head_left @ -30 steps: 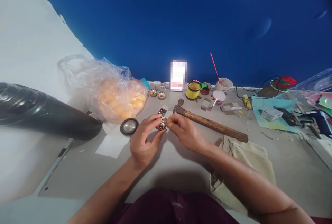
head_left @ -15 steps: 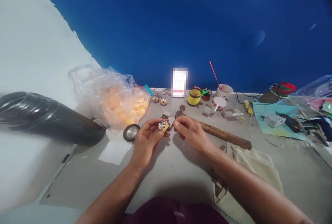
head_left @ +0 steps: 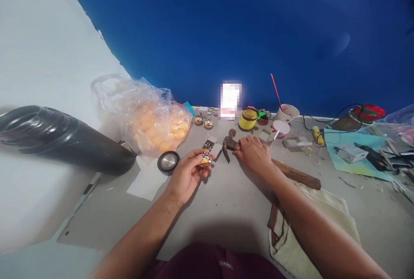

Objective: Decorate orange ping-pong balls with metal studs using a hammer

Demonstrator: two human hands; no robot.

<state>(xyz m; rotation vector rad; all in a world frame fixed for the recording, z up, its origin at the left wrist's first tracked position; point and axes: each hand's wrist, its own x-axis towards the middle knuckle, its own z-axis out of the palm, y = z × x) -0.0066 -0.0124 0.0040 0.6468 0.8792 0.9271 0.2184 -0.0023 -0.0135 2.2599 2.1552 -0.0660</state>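
Observation:
My left hand (head_left: 186,173) pinches a small round yellowish piece (head_left: 205,160) studded with shiny metal tacks, held above the table. My right hand (head_left: 255,153) has its fingers wrapped over the wooden handle of a claw hammer (head_left: 230,142), close behind the rusty head, which lies on the table. Between the hands, a little farther back, sits a small open box (head_left: 209,145) of metal tacks. Two similar studded round pieces (head_left: 208,123) rest near the wall. A black-rimmed metal disc (head_left: 168,162) lies just left of my left hand.
A plastic bag of orange things (head_left: 158,126) and a dark cylinder (head_left: 97,152) stand left. Behind are a yellow tub (head_left: 248,119) and a white cup (head_left: 289,113) with a red stick. A cream cloth (head_left: 326,210) lies under my right forearm; cluttered turquoise paper (head_left: 343,141) is farther right.
My right hand has moved away from the studded piece, rightward onto the hammer handle. My left hand still holds the piece. The view has shifted slightly, so the scene sits farther right.

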